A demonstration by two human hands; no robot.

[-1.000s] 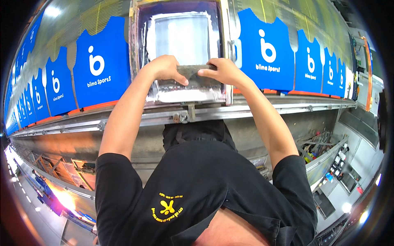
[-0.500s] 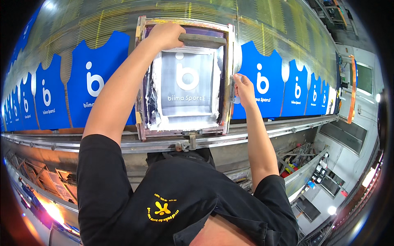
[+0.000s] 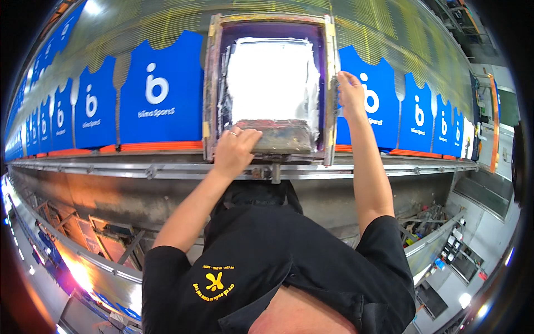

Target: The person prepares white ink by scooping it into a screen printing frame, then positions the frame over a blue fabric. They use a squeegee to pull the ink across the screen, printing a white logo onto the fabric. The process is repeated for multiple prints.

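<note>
My left hand (image 3: 239, 146) grips the left part of a dark, stained squeegee (image 3: 281, 136) near the bottom inside a screen-printing frame (image 3: 267, 19). White ink (image 3: 272, 78) covers most of the mesh above it. My right hand (image 3: 350, 94) is closed at the outer right side of the frame, fingertips curled against its edge. Blue bibs (image 3: 169, 75) with white printing lie on both sides of the frame, on a long, yellow-streaked printing table (image 3: 261, 8).
A metal rail (image 3: 111, 170) runs along the table's near edge, in front of my body. Metal shelving holding assorted items (image 3: 423, 228) stands low at right. An orange upright strip (image 3: 493, 122) is at far right; bright lights glow at lower left.
My left hand and squeegee have come down from the frame's top to its bottom, and white ink now hides the stencil. My right hand remains at the frame's right side.
</note>
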